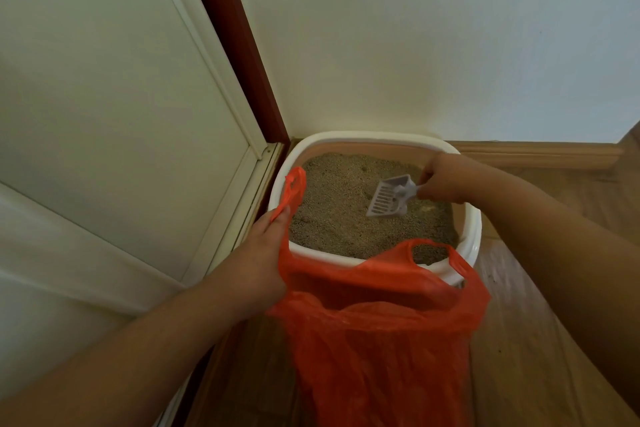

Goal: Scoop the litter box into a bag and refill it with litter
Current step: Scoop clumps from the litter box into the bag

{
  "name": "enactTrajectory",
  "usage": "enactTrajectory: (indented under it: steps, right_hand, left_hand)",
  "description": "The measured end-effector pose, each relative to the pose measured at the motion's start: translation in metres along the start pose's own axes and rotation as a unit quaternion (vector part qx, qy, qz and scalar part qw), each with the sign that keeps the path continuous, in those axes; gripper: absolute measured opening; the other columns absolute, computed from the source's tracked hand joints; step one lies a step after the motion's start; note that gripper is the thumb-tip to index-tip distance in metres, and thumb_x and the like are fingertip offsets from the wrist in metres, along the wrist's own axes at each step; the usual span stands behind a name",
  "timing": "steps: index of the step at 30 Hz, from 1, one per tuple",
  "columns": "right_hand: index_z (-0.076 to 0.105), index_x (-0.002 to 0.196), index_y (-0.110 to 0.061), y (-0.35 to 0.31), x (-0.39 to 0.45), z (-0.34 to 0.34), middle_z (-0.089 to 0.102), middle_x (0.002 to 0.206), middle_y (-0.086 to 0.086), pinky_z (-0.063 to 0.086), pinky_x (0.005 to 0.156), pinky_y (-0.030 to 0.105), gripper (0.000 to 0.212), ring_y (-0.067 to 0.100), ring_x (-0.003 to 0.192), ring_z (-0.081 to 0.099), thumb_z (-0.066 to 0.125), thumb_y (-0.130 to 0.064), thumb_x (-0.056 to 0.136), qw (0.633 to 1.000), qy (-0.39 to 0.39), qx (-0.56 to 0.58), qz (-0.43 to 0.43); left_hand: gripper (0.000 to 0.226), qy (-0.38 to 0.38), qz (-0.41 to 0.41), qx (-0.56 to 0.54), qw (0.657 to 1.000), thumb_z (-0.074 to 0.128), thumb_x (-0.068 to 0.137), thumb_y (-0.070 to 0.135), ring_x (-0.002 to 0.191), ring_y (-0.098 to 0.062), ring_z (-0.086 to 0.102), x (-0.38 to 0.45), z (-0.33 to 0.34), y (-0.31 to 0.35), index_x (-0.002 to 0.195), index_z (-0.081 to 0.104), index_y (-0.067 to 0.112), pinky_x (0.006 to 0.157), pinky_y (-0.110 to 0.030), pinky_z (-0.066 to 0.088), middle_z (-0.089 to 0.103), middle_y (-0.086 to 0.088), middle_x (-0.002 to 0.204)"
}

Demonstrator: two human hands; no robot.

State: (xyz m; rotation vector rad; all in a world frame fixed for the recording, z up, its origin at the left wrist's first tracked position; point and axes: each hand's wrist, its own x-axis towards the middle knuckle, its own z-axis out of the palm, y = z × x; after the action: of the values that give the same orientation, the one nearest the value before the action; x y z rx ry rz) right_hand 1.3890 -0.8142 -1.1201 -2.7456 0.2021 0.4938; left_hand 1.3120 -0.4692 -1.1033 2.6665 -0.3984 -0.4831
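A white litter box (472,229) sits in the corner on the floor, filled with tan litter (339,215). My right hand (445,180) grips the handle of a white slotted scoop (389,198), whose blade tilts down onto the litter near the box's right side. My left hand (258,260) holds one handle of an orange plastic bag (381,340). The bag hangs open in front of the box's near rim, and its other handle droops over the rim at the right.
A white door (104,114) with a dark red frame (235,45) stands at the left. A pale wall (415,45) rises behind the box. Wooden floor (540,340) and a wooden skirting board (536,152) lie to the right.
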Motion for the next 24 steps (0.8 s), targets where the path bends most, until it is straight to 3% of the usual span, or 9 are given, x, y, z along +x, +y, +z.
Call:
enactTrajectory:
  steps: [6, 10, 15, 18, 21, 24]
  right_hand:
    - [0.071, 0.101, -0.005, 0.014, 0.014, 0.027, 0.066, 0.079, 0.005, 0.058, 0.069, 0.031, 0.021, 0.018, 0.069, 0.063, 0.068, -0.025, 0.094, 0.997, -0.010, -0.026, 0.066]
    - [0.061, 0.080, -0.008, 0.018, 0.018, 0.038, 0.063, 0.074, 0.006, 0.049, 0.053, 0.026, 0.022, 0.016, 0.060, 0.059, 0.066, -0.022, 0.096, 0.995, -0.018, -0.028, 0.097]
    - [0.059, 0.077, -0.008, 0.021, 0.025, 0.050, 0.061, 0.075, 0.007, 0.049, 0.062, 0.029, 0.028, 0.018, 0.064, 0.058, 0.062, -0.026, 0.098, 0.993, -0.034, -0.010, 0.110]
    - [0.055, 0.071, -0.008, 0.023, 0.031, 0.058, 0.058, 0.070, 0.007, 0.042, 0.053, 0.026, 0.032, 0.016, 0.059, 0.053, 0.060, -0.024, 0.099, 0.993, -0.026, 0.005, 0.116]
    - [0.059, 0.075, -0.006, 0.023, 0.037, 0.063, 0.057, 0.070, 0.006, 0.038, 0.050, 0.026, 0.029, 0.016, 0.059, 0.052, 0.059, -0.022, 0.099, 0.992, -0.022, 0.017, 0.123]
    - [0.065, 0.091, -0.001, 0.020, 0.044, 0.071, 0.058, 0.075, 0.008, 0.043, 0.056, 0.027, 0.030, 0.018, 0.065, 0.055, 0.059, -0.030, 0.100, 0.992, -0.034, 0.031, 0.117]
  left_hand:
    - [0.138, -0.009, -0.003, -0.007, 1.000, 0.093, 0.069, 0.028, 0.149, -0.013, 0.027, 0.002, 0.000, 0.000, 0.158, -0.011, 0.048, 0.111, -0.039, 0.047, -0.001, 0.025, 0.164]
    - [0.136, 0.007, 0.001, -0.017, 1.000, 0.093, 0.069, 0.035, 0.146, -0.011, 0.029, 0.004, 0.000, 0.001, 0.161, -0.008, 0.042, 0.112, -0.036, 0.045, 0.002, 0.020, 0.165]
    - [0.134, -0.013, -0.012, -0.011, 1.000, 0.089, 0.072, 0.023, 0.149, -0.014, 0.029, 0.007, 0.002, -0.003, 0.159, -0.011, 0.046, 0.109, -0.040, 0.049, -0.003, 0.024, 0.164]
    - [0.136, -0.029, -0.025, -0.013, 0.999, 0.088, 0.071, 0.021, 0.146, -0.016, 0.034, 0.009, 0.002, -0.002, 0.157, -0.013, 0.049, 0.100, -0.039, 0.055, -0.007, 0.028, 0.163]
    - [0.133, -0.033, -0.028, -0.019, 0.999, 0.087, 0.074, 0.019, 0.145, -0.016, 0.035, 0.011, 0.003, -0.002, 0.158, -0.013, 0.046, 0.099, -0.037, 0.056, -0.009, 0.029, 0.163]
    - [0.132, -0.018, -0.029, -0.015, 0.999, 0.087, 0.076, 0.016, 0.145, -0.015, 0.035, 0.015, 0.005, -0.007, 0.159, -0.011, 0.045, 0.103, -0.035, 0.053, -0.004, 0.025, 0.164]
